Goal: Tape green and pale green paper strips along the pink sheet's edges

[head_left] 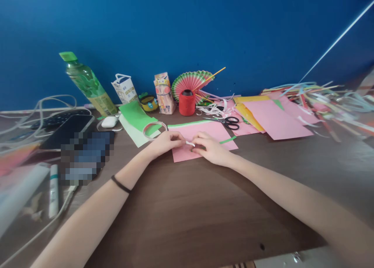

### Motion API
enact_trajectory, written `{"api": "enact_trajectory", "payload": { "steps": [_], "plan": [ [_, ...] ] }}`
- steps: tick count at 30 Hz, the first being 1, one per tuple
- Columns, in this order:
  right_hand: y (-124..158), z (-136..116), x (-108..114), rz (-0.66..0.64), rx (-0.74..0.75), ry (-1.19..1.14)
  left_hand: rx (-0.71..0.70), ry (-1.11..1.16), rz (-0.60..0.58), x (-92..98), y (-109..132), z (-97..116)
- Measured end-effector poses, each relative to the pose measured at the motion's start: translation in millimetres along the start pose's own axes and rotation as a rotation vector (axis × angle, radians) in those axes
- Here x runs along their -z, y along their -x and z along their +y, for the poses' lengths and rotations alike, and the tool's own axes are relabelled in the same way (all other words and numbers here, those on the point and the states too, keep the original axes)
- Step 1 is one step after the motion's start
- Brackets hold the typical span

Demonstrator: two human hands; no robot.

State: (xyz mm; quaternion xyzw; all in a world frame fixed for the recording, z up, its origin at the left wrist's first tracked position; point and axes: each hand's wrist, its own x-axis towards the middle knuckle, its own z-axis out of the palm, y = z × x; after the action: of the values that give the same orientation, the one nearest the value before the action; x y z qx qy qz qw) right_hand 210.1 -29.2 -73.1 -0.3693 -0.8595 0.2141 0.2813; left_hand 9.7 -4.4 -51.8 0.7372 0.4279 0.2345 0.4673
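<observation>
- We log both hands meeting over the pink sheet (214, 130), which lies flat on the tabletop (187, 205).
- Left hand (166, 141): grip narrow, fingertips pinched on the left end of a small white strip (190, 143).
- Right hand (212, 150): grip narrow too, thumb and forefinger closed on the strip's right end.
- The white strip sits between the two hands, over the sheet; we cannot tell whether it touches the paper.
- Its long axis runs left to right. Each hand has one end, so neither is nearer.
- A thin green strip (228, 140) lies on the sheet just beyond the right hand.
- Tape roll (154, 129) rests near the left hand; scissors (231, 123) lie farther back on the right.
</observation>
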Motion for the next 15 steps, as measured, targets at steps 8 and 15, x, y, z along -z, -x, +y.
{"api": "enact_trajectory", "payload": {
  "steps": [8,15],
  "plan": [
    [3.7,-0.9,4.4,0.166,-0.144,-0.227,-0.017,0.046,-0.014,0.7,0.6,-1.4],
    [5.1,-2.6,1.7,0.242,-0.084,-0.18,-0.057,-0.022,-0.043,-1.0,3.4,6.2]
  ]
}}
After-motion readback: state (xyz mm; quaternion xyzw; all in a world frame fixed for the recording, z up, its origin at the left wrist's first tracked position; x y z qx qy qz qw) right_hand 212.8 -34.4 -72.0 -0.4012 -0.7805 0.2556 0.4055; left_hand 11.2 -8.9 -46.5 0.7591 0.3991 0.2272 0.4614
